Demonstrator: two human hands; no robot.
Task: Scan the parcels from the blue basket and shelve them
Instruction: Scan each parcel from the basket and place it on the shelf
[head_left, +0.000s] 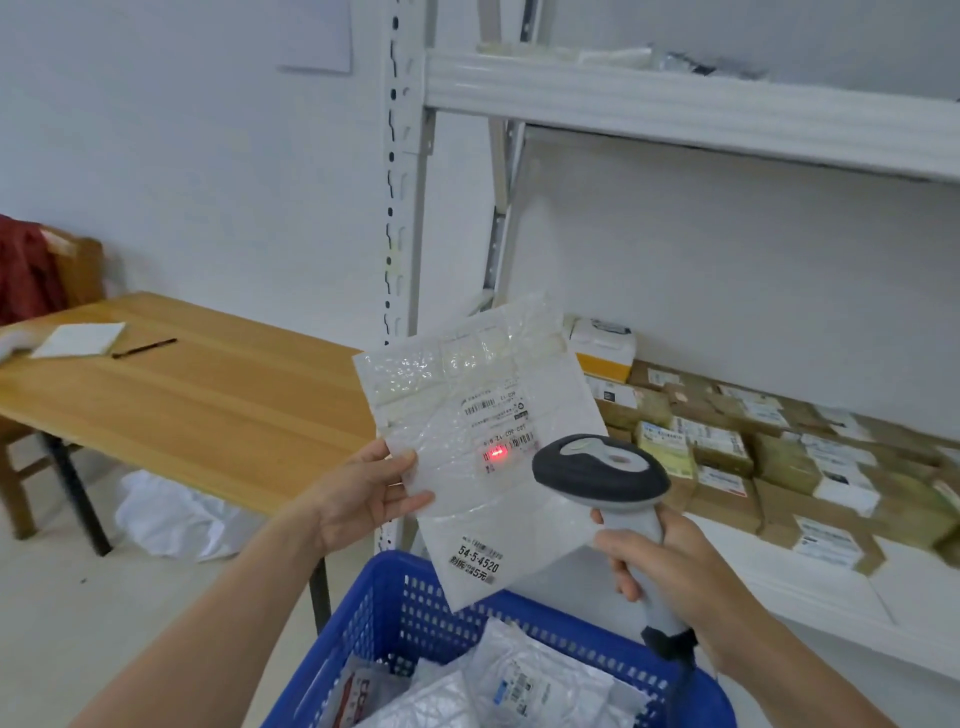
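at the bottom stands the blue basket with mesh walls. several white plastic parcels lie inside it, one with a small barcode label whose text is too small to read.

above the basket, the left hand pinches the left edge of a white bubble mailer, thumb on the front and fingers behind. the mailer is held up in the air, tilted. near its lower edge a sticker reads "54-5-4520", with "5元" under it. the shipping label higher up appears upside down and its print is too fine to read. a red light spot falls on this label.

the right hand is wrapped around the handle of a grey handheld barcode scanner, whose head points at the mailer.

behind, on the lower shelf, many cardboard boxes with white labels are stacked close together, and a white and yellow box stands at their left end. to the left is a wooden table with a notepad and a pen beside it.
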